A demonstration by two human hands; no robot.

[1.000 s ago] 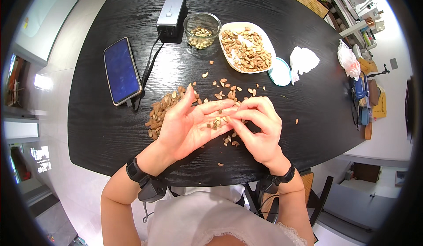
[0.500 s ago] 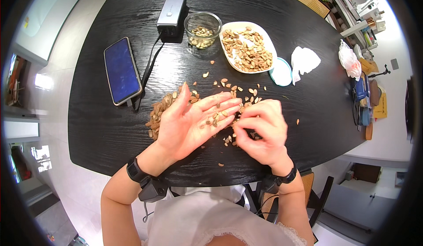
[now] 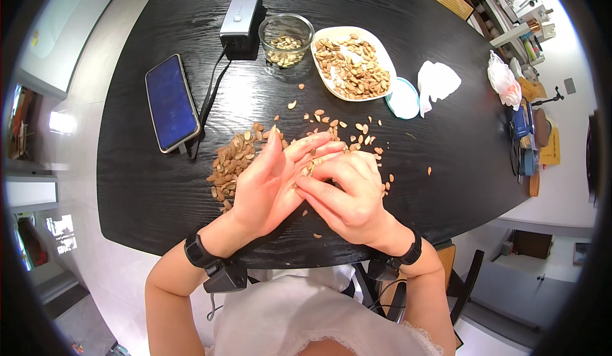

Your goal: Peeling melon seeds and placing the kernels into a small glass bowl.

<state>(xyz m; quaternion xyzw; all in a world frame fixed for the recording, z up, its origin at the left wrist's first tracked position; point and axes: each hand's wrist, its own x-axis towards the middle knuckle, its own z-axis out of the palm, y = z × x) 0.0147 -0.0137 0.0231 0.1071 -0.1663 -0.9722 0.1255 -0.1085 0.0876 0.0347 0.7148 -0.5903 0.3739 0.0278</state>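
Observation:
My left hand (image 3: 260, 187) is turned palm up over the near part of the table, fingers stretched to the right, with a few green pumpkin seed kernels (image 3: 313, 164) lying on it. Thumb and fingertips pinched together, my right hand (image 3: 354, 193) touches the left palm beside those kernels. What sits between its fingertips is hidden. A heap of brown seed shells (image 3: 228, 170) lies just left of my left hand. Loose pumpkin seeds (image 3: 333, 123) and shell bits are scattered beyond both hands, some partly covered by them.
Farther back stand a glass bowl (image 3: 262, 36) holding kernels and a white dish (image 3: 384, 57) of unshelled seeds. A round lid (image 3: 403, 99) and crumpled tissue (image 3: 437, 82) lie to their right. On the left are a phone (image 3: 172, 104), a grey power bank (image 3: 242, 13) and a cable (image 3: 213, 88).
My right hand has moved left from over the scattered seeds onto my left palm. The left hand stays palm up, its fingers slightly more curled.

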